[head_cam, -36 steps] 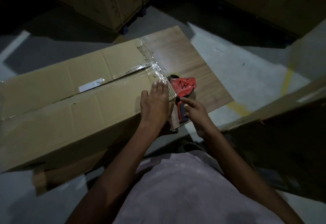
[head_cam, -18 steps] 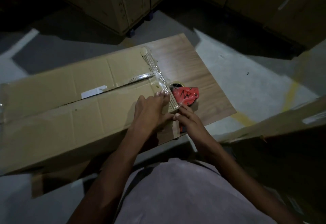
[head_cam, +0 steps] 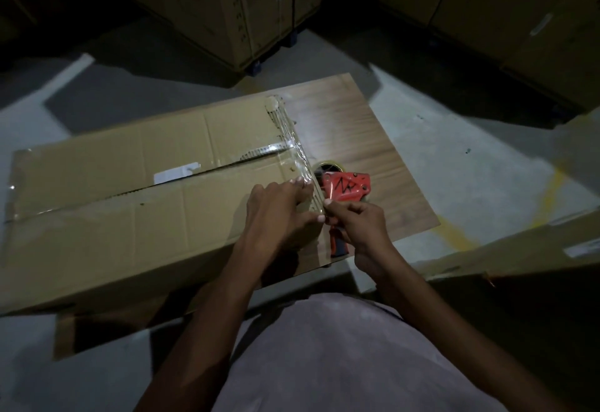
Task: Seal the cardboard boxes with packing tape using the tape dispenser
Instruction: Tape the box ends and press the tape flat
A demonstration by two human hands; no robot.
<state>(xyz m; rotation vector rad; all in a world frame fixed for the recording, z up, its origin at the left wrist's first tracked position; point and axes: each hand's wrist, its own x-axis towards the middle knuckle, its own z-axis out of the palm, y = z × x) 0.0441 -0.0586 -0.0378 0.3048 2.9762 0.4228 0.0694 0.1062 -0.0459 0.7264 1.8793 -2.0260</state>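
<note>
Cardboard box (head_cam: 130,217) on desk (head_cam: 357,132), taped along right edge under flat, pressing left hand (head_cam: 279,213), right hand (head_cam: 357,226) pinching tape end (head_cam: 326,207) beside red tape dispenser (head_cam: 347,187) just beyond; centre seam apparently taped; other boxes left.

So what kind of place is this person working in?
Most likely a warehouse or packing area: big stacked cartons behind, a concrete floor with yellow painted lines, and a cardboard box being taped.
</note>
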